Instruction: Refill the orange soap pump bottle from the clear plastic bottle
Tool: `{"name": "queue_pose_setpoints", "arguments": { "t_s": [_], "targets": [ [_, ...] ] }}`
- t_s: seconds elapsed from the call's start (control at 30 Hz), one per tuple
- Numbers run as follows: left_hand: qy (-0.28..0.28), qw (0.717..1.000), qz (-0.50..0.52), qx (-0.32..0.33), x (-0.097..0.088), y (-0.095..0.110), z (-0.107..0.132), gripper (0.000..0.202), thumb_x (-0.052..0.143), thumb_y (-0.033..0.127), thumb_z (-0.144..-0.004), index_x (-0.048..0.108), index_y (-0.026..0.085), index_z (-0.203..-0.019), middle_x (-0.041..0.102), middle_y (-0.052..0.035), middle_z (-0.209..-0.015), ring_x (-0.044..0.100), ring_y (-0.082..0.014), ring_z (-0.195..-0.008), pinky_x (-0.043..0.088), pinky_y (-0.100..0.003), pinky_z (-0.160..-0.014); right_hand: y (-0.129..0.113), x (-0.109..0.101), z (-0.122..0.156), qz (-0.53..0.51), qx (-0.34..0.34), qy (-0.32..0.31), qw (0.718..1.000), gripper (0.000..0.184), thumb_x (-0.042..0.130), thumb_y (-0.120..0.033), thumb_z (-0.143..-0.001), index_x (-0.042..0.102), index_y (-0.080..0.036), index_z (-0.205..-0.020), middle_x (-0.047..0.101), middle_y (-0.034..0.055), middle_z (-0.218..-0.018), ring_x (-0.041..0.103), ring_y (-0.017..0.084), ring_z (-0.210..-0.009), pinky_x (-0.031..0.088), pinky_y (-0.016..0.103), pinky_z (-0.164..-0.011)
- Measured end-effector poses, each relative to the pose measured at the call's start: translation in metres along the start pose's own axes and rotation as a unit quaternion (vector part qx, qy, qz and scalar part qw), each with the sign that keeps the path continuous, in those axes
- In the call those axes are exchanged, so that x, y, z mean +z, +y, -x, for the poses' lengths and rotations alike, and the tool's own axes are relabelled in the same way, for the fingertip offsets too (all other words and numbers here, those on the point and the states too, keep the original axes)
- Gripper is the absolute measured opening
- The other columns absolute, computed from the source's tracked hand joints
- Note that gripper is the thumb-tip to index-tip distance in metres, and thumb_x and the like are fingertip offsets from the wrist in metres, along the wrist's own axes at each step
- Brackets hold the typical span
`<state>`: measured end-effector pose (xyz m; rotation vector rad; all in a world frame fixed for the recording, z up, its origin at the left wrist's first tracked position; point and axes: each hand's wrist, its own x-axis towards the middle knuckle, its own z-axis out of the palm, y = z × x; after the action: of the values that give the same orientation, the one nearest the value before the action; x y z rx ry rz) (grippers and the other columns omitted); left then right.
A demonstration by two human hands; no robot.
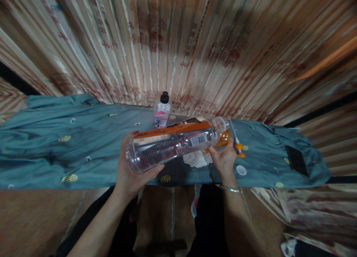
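A large clear plastic bottle (178, 141) with an orange label and a barcode lies tilted in the air, its neck raised to the right. My left hand (131, 175) is closed around its base end. Below the neck, my right hand (224, 156) is closed on a smaller orange container (224, 138), mostly hidden by the hand and the big bottle. The two appear to meet at the neck, but I cannot tell how they touch. Right of that hand lies a pump dispenser top (239, 149) with orange parts and a pale tube. A white round cap (241, 170) sits nearby.
A small clear bottle (162, 113) with a black cap and pink label stands at the back of the cloth-covered table (103, 149). White tissue (196, 159) lies under the big bottle. A dark phone (297, 160) rests at the right. A patterned curtain (173, 56) hangs behind.
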<state>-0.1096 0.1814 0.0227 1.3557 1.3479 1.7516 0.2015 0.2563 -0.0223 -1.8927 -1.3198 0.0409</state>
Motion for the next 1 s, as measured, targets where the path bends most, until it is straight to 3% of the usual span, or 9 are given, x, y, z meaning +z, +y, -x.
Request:
{"name": "queue_pose_setpoints", "arguments": {
  "t_s": [0.27, 0.53, 0.8, 1.0],
  "targets": [
    [0.004, 0.999, -0.003, 0.035, -0.002, -0.007, 0.001, 0.104, 0.109, 0.060, -0.062, 0.062, 0.026, -0.148, 0.079, -0.0133, -0.137, 0.083, -0.0370, -0.123, 0.070, -0.056, -0.111, 0.005, 0.003, 0.000, 0.013, -0.034, 0.022, 0.999, 0.080, 0.078, -0.066, -0.079, 0.063, -0.015, -0.138, 0.086, 0.0214, -0.113, 0.084, 0.040, -0.099, 0.067, 0.050, -0.089],
    [-0.003, 1.000, -0.005, 0.030, -0.002, -0.002, -0.001, 0.099, 0.109, 0.059, -0.062, 0.064, 0.026, -0.144, 0.081, -0.0115, -0.132, 0.084, -0.0351, -0.119, 0.072, -0.054, -0.108, 0.004, 0.001, 0.001, 0.004, -0.033, 0.007, 0.999, 0.083, 0.080, -0.068, -0.080, 0.062, -0.013, -0.139, 0.084, 0.0238, -0.116, 0.084, 0.042, -0.104, 0.067, 0.053, -0.094],
    [-0.010, 1.000, 0.003, -0.002, -0.001, 0.005, -0.002, 0.098, 0.109, 0.053, -0.060, 0.063, 0.027, -0.143, 0.082, -0.0116, -0.129, 0.084, -0.0376, -0.118, 0.071, -0.058, -0.109, 0.006, -0.002, 0.000, 0.009, -0.045, -0.013, 0.999, 0.093, 0.084, -0.073, -0.079, 0.058, -0.012, -0.144, 0.083, 0.0259, -0.123, 0.082, 0.044, -0.114, 0.066, 0.055, -0.101],
    [0.000, 1.000, 0.008, -0.006, -0.001, 0.003, -0.002, 0.100, 0.110, 0.055, -0.058, 0.065, 0.027, -0.142, 0.080, -0.0121, -0.133, 0.083, -0.0374, -0.121, 0.070, -0.058, -0.112, 0.003, -0.003, 0.000, 0.014, -0.042, -0.021, 0.999, 0.092, 0.084, -0.070, -0.079, 0.057, -0.013, -0.145, 0.082, 0.0247, -0.123, 0.082, 0.043, -0.112, 0.066, 0.056, -0.099]
  ]
}}
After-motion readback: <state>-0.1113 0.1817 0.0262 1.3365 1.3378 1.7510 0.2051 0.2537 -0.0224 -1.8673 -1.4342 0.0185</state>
